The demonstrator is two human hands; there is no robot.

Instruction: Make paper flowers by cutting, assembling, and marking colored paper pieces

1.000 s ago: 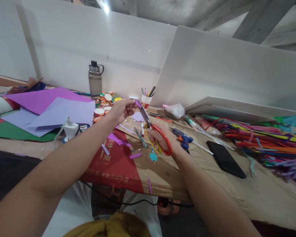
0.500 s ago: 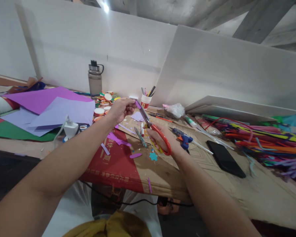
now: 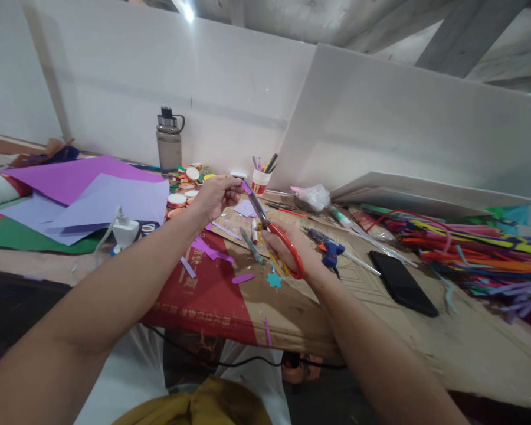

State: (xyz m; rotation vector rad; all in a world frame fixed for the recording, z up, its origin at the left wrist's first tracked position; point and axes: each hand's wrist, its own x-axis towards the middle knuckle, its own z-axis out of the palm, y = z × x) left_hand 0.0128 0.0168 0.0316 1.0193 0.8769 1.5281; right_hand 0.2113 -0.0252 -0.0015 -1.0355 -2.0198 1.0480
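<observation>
In the fingertips of my left hand (image 3: pixel 221 196) I pinched a small, flat purple strip (image 3: pixel 246 187), gripping it at one end, presumably so its free part reached out toward the blades. My right hand (image 3: pixel 279 245) was closed around steel-bladed scissors with looped red and yellow handles (image 3: pixel 297 257); they slanted up and away, most likely to bring the blade tips to the strip rather than the strip down to them. The blades lay nearly together, but at that spot the view was too small to tell whether the purple edge sat between them.

Both grips hung above the work surface, perhaps for a clear line along the cut. Beneath my left hand, a sheet of red-printed brown cardboard (image 3: pixel 212 319) probably shielded the table. On it, nearer me than the scissors, lay a smooth purple slip with rounded ends (image 3: pixel 243 278) and a flat teal star-like cutout (image 3: pixel 274 280). To the right of my scissor grip rested a hard blue plastic glue gun (image 3: pixel 333 252), and farther right a glossy black phone (image 3: pixel 402 283). Beyond my pinch, a white-and-red cup (image 3: pixel 260 184) kept slim pens upright.
</observation>
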